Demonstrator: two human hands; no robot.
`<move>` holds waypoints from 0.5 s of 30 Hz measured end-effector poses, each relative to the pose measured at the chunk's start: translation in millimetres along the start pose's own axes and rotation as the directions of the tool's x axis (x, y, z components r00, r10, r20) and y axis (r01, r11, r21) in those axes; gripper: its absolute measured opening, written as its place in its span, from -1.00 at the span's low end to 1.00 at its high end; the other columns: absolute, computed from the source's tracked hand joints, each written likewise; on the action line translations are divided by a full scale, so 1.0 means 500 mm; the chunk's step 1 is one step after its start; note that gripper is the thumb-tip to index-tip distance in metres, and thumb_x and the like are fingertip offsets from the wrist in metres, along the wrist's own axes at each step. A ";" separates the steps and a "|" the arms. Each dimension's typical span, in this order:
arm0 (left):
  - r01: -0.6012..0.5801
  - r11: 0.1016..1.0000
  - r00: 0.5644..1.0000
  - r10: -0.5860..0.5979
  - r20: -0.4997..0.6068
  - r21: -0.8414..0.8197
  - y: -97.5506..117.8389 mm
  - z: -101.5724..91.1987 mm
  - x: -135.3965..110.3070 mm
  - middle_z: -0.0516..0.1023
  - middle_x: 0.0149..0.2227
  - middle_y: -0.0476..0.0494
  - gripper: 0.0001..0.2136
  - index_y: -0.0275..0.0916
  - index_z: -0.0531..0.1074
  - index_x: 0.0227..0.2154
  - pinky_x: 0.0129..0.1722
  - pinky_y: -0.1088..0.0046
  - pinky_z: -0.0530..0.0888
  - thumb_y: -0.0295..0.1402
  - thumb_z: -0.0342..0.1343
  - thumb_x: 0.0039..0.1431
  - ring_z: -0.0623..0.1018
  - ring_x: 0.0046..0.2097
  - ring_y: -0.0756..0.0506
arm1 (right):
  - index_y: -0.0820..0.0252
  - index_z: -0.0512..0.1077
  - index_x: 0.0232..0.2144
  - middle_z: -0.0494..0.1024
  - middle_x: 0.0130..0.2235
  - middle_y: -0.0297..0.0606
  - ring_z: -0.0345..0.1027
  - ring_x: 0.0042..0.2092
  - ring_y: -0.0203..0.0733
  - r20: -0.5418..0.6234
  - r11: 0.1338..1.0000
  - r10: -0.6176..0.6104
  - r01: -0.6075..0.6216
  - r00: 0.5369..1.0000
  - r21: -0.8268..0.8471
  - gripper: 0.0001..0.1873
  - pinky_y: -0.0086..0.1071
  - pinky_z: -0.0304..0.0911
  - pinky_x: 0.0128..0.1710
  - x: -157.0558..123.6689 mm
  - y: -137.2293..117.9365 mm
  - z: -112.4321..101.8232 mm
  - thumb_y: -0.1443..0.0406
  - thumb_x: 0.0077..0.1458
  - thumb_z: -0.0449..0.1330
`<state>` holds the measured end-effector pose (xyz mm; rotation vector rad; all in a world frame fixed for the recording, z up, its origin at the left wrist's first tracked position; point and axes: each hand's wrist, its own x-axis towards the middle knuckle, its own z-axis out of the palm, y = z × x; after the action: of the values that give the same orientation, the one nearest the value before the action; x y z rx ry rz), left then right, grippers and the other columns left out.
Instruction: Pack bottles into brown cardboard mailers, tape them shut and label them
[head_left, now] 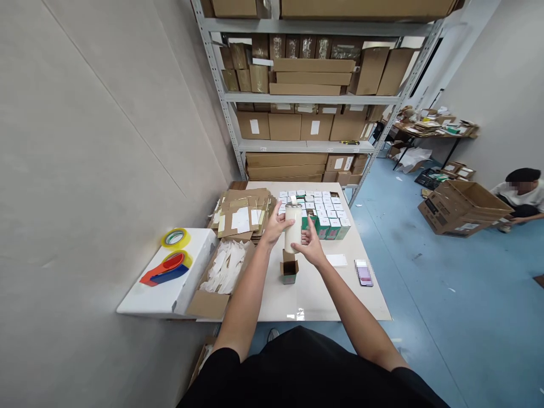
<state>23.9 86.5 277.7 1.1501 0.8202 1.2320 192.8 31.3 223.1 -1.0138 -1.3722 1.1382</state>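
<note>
- The left hand (275, 225) and the right hand (309, 245) hold a white bottle (293, 226) upright between them, above the table (314, 294).
- The left fingers curl round the bottle's left side; the right fingers (306, 226) are half open, pressed against its lower right side.
- The bottle hangs directly over a small open carton (289, 271), which stands upright on the table with its flaps up.
- Risk: the carton stands free and looks light, so a bottle lowered off-centre could catch a flap and tip it over.
- Risk: the two-sided hold looks loose; a slip would likely drop the bottle onto the carton.
- Just behind the carton stand rows of closed small boxes (327, 212); a toppling bottle could knock the nearest ones.
- A phone (364, 273) lies to the right of the carton, a stack of flat cardboard (242, 212) behind it to the left.
</note>
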 end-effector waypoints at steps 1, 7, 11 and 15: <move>-0.005 1.000 1.000 0.005 -0.014 0.012 -0.002 0.000 0.001 0.59 0.12 -0.31 0.16 -0.10 -0.14 0.52 0.18 0.07 0.50 -0.20 0.50 -0.02 0.58 0.14 -0.26 | -0.16 -0.26 0.53 0.51 0.02 -0.21 0.48 -0.13 -0.13 -0.021 1.000 0.011 -0.011 1.000 -0.018 0.32 -0.14 0.46 -0.04 0.001 -0.001 0.000 0.12 -0.05 0.48; -0.008 0.998 1.000 0.009 -0.013 0.058 -0.012 -0.005 0.005 0.64 0.00 -0.27 0.19 -0.14 -0.13 0.51 0.12 0.07 0.54 -0.18 0.53 -0.07 0.64 0.05 -0.26 | -0.14 -0.27 0.53 0.51 0.05 -0.18 0.48 0.01 -0.03 -0.003 0.999 0.030 -0.030 1.000 0.014 0.39 -0.05 0.43 0.09 -0.004 -0.003 0.004 0.14 -0.10 0.52; -0.030 0.999 0.999 0.031 -0.019 0.042 -0.014 -0.003 0.002 0.56 0.16 -0.31 0.18 -0.08 -0.09 0.50 0.21 0.06 0.47 -0.22 0.55 -0.09 0.58 0.16 -0.27 | -0.12 -0.31 0.53 0.52 0.04 -0.16 0.52 -0.04 -0.02 0.044 0.994 0.063 -0.066 0.997 0.082 0.39 -0.07 0.47 0.03 -0.008 0.003 0.004 0.12 -0.07 0.51; 0.012 0.999 1.000 -0.011 -0.025 0.035 -0.018 -0.004 0.000 0.55 0.15 -0.32 0.24 -0.08 -0.16 0.52 0.22 0.05 0.46 -0.25 0.56 -0.12 0.58 0.15 -0.26 | -0.16 -0.30 0.53 0.52 0.06 -0.18 0.52 -0.03 -0.05 0.072 0.991 0.055 -0.063 0.996 0.115 0.37 -0.09 0.45 0.04 -0.004 0.010 -0.004 0.12 -0.06 0.50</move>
<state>24.4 87.2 268.6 1.1582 0.8690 1.2288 194.8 30.3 217.8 -0.9442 -1.3200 1.2927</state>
